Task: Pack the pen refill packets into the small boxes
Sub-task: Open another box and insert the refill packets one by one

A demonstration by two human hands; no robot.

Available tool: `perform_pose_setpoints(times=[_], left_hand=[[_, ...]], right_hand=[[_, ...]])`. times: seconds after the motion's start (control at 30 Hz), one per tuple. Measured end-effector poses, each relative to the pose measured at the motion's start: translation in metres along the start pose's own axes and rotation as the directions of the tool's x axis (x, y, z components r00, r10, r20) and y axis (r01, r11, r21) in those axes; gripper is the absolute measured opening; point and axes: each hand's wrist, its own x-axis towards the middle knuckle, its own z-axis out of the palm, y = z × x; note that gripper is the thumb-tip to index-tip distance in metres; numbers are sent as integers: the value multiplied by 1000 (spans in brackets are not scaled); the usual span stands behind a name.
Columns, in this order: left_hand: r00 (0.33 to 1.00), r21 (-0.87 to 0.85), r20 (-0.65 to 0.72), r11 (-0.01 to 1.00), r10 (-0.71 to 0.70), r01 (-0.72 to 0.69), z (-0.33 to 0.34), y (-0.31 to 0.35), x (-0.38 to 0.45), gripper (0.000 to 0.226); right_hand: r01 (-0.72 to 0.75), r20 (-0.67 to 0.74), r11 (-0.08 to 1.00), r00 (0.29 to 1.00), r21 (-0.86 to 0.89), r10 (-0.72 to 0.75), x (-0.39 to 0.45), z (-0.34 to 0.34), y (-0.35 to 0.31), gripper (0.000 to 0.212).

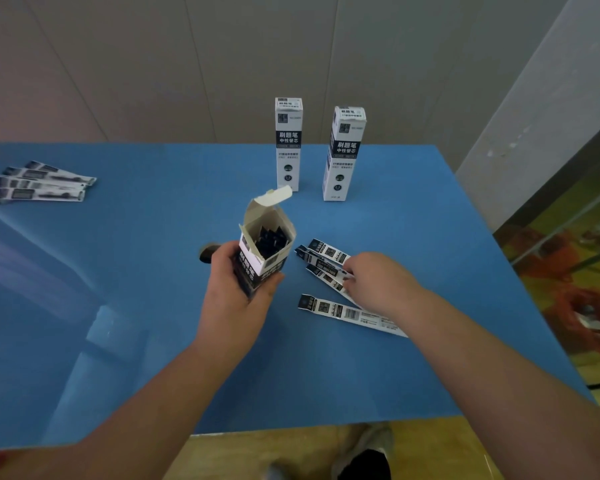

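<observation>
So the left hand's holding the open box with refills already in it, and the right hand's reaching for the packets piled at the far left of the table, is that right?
Not quite. The left hand does hold the open box with refills inside, but the right hand is on the packets lying just right of that box, as the head view shows. The pile at the far left lies untouched.

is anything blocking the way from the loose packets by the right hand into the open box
Nothing visible does. The open box in the left hand has its flap back, and bare table separates it from the packets under the right hand.
</observation>
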Motion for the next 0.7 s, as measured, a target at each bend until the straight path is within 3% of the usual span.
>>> perform_pose_setpoints(times=[0.17, 0.3, 0.4, 0.53, 0.7], left_hand=[[1000, 19, -9, 1000, -2, 2, 0, 1, -1, 76], [1000, 20, -17, 1000, -6, 6, 1, 4, -1, 66], [1000, 14, -11, 1000, -1, 1, 0, 3, -1, 66], [1000, 11, -10, 1000, 23, -23, 1, 1, -1, 71], [999, 19, -8, 999, 32, -31, 0, 1, -2, 75]], right_hand=[[-33, -27, 993, 999, 112, 36, -2, -10, 7, 36], [-42, -49, 975, 997, 220, 54, -4, -27, 9, 28], [-37, -122, 916, 988, 400, 93, -11, -45, 9, 16], [25, -162, 717, 979, 697, 124, -31, -67, 3, 8], [287, -283, 340, 957, 896, -61, -59, -94, -12, 6]])
